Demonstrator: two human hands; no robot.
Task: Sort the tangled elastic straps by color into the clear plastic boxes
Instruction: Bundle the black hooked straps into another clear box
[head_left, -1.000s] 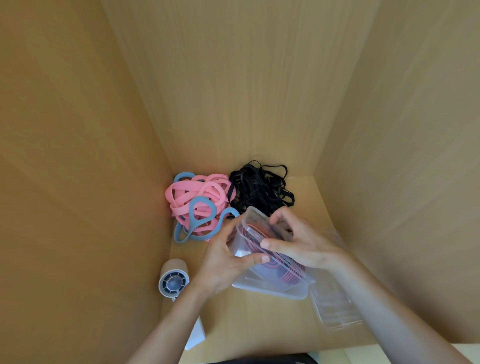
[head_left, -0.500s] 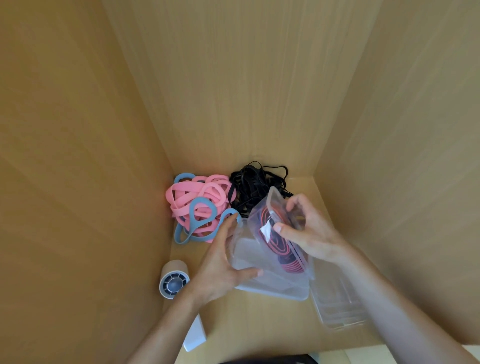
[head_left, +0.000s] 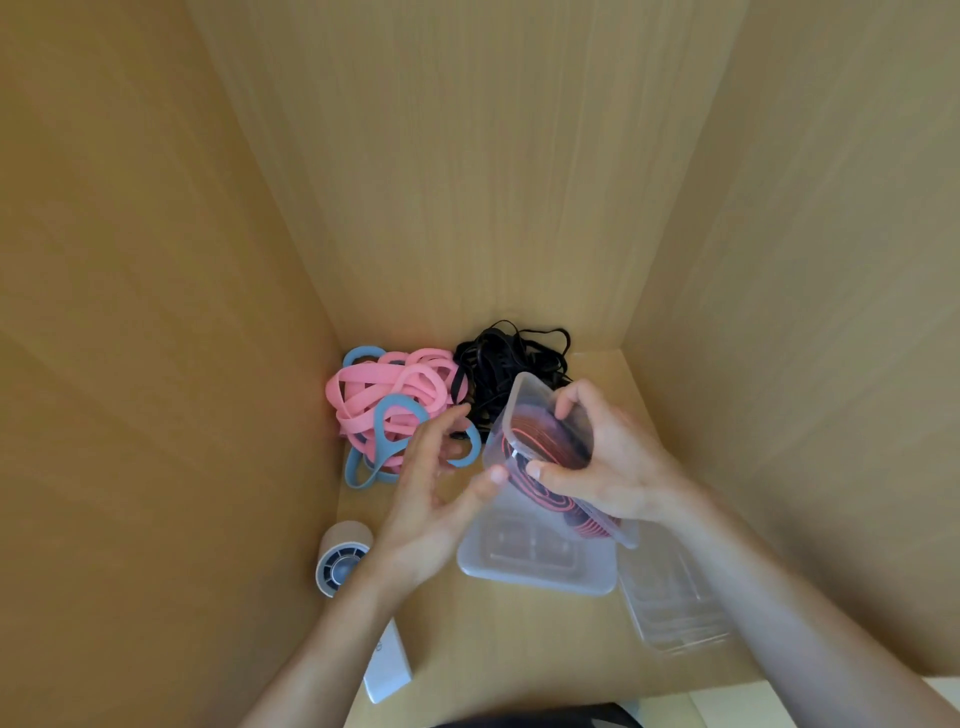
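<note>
My right hand (head_left: 608, 457) grips a clear plastic box (head_left: 524, 410) tilted up on its side, with red and dark straps (head_left: 540, 441) coiled inside. My left hand (head_left: 431, 488) is beside it with fingers spread; its thumb tip touches the box's lower left edge. Behind the left hand lies a tangle of pink straps (head_left: 384, 389) with blue straps (head_left: 389, 415) woven through. A heap of black straps (head_left: 498, 358) sits at the back by the wall. A frosted plastic box (head_left: 540, 566) lies flat under the held one.
All this is inside a wooden cupboard with walls left, back and right. A white cylinder with a grey vent face (head_left: 340, 558) stands at the front left, a white flat object (head_left: 387, 660) near it. A clear box (head_left: 675, 608) lies at the right.
My right hand has lifted and tilted the box with red straps up off the frosted box. My left hand has let go of it and opened, only its thumb still touching.
</note>
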